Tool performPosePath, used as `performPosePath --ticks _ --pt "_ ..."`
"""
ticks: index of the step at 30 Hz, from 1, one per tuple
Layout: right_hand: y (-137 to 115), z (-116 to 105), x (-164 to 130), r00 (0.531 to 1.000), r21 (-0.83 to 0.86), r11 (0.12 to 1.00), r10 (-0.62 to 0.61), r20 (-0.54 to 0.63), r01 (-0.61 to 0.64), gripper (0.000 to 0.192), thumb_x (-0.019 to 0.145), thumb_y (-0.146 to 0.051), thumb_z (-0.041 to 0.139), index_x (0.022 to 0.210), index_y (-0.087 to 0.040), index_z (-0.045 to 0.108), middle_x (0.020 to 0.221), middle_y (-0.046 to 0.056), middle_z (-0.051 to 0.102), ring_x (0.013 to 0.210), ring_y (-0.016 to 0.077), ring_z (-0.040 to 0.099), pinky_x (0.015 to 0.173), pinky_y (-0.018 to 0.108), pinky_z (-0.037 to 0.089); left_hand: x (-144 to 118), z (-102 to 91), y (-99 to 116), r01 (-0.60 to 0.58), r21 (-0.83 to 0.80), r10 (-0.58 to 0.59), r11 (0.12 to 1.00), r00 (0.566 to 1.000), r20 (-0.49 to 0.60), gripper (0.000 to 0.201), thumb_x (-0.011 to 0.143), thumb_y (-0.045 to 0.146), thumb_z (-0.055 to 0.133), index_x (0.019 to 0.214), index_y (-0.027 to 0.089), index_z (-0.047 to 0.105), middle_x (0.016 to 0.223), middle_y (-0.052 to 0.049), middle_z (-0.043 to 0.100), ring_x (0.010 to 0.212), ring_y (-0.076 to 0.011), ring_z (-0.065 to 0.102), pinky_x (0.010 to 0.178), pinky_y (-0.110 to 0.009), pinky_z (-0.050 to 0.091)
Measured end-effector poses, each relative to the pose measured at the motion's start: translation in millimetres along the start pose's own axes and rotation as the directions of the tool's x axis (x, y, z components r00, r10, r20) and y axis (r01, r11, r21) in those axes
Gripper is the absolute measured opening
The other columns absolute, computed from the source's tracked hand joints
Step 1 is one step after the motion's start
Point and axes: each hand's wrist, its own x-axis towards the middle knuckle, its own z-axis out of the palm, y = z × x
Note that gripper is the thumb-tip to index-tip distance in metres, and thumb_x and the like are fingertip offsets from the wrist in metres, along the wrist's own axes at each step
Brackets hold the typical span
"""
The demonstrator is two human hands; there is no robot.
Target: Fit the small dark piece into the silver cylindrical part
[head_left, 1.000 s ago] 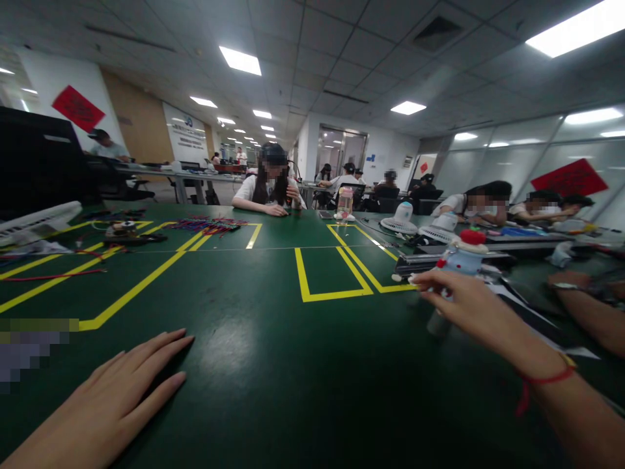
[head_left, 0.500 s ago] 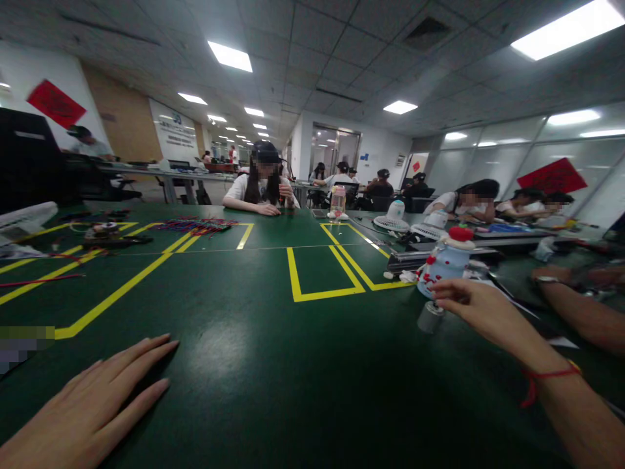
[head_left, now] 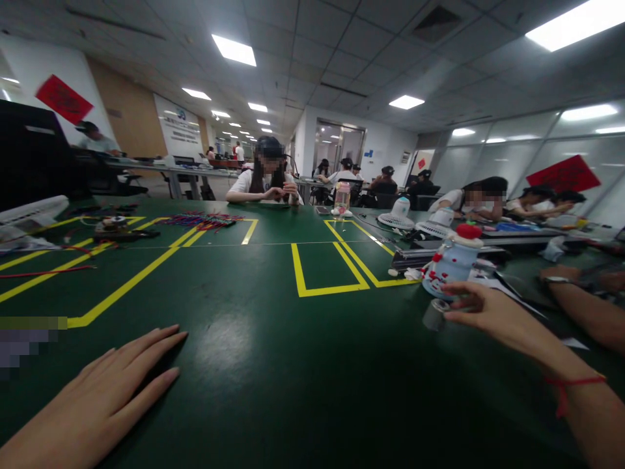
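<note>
My left hand (head_left: 114, 384) lies flat on the green table (head_left: 273, 371) at the lower left, fingers stretched out, holding nothing. At the right, my right hand (head_left: 493, 319) hovers beside a small grey metal cylinder (head_left: 433, 316) that stands upright on the table. Thumb and fingers are parted just to the right of the cylinder's top, with a small gap to it. Right behind the cylinder stands a light blue bottle (head_left: 452, 264) with a red knob on its lid; the fingertips overlap its lower edge in the view.
Yellow tape (head_left: 334, 290) marks outlines on the table. A bundle of coloured wires (head_left: 202, 221) lies at the back left. Two small white fans (head_left: 396, 213), metal rails (head_left: 415, 258) and a pink bottle (head_left: 342, 198) stand farther back. Another person's forearm (head_left: 581, 303) rests at the right; a person sits opposite.
My right hand has let go of the grey cylinder's top and drawn slightly right, its fingers parting. My left hand stays flat. The view has shifted a little.
</note>
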Motion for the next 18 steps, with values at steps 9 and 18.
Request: performPosePath --ticks 9,18 --pt "-64.0 43.9 -19.1 0.996 0.116 0.991 -0.062 -0.061 0.069 0.056 0.074 -0.053 0.063 0.119 -0.020 0.056 0.106 0.007 0.067 0.089 0.0218 0.065 0.076 0.034 0.053 7.6 5.3 -14.6 -0.036 -0.034 0.039 0.999 0.996 0.077 0.056 0.087 0.058 0.046 0.136 0.030 0.049 0.143 -0.003 0.050 0.128 -0.0320 0.046 0.106 -0.052 0.035" --pt "-182.4 136.0 -58.3 0.821 0.432 0.763 -0.564 0.084 0.480 0.033 0.077 -0.020 0.062 0.110 -0.022 0.058 0.106 0.001 0.062 0.097 0.0126 0.058 0.089 0.028 0.047 17.6 -27.2 139.4 -0.223 -0.431 0.265 0.874 0.964 0.037 0.028 0.093 0.038 0.048 0.118 0.033 0.060 0.120 0.001 0.065 0.111 -0.0196 0.059 0.099 -0.036 0.046"
